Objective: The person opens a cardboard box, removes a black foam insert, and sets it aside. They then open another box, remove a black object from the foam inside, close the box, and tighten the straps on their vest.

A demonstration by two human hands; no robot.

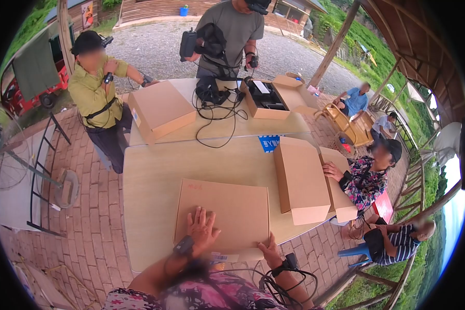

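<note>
The pale worktop (150, 175) is filling the middle of the view, with a second worktop (227, 129) butting against its far edge. A flat cardboard box (232, 212) is lying closed on the near part of the worktop, right in front of the person, with its near edge reaching the worktop's edge. To its right, just beside it, another closed carton (299, 181) is lying lengthwise, and a seated co-worker's hand (331, 170) is resting against its right side. On the far worktop a third closed carton (160, 108) is sitting at the left and an open carton (266, 98) at the right, with black cables (217, 111) trailing between them. Two more people are standing at that far worktop.

The left hand (201, 230) is lying palm down on the lid of the flat cardboard box near its front edge, with the fingers spread wide. The right hand (268, 250) is gripping the box's near right corner, the thumb lying up on the lid and the fingers curling under the edge. A dark wrist device (183, 244) is sitting on the left wrist, and a second wired device (289, 262) is sitting on the right.
</note>
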